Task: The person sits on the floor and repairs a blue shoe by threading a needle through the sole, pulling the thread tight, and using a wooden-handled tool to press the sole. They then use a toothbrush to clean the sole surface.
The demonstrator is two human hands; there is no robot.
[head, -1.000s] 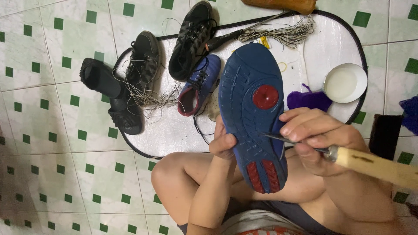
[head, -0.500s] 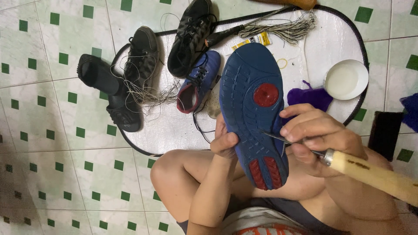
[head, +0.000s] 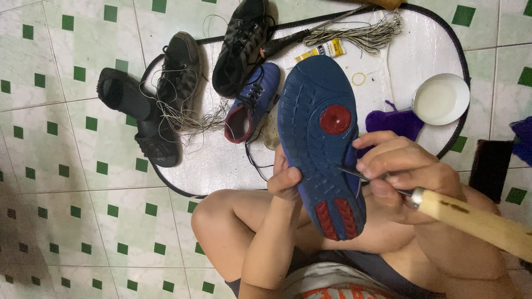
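Half of your left hand (head: 285, 180) is hidden behind the blue shoe (head: 321, 144) it grips sole-up over your knees. Your right hand (head: 407, 174) pinches one wooden-handled awl (head: 443, 207), tip on the sole's edge. Four other shoes (head: 183, 69) lie on the white board (head: 221, 166), beside loose thread and one bowl (head: 441, 98).
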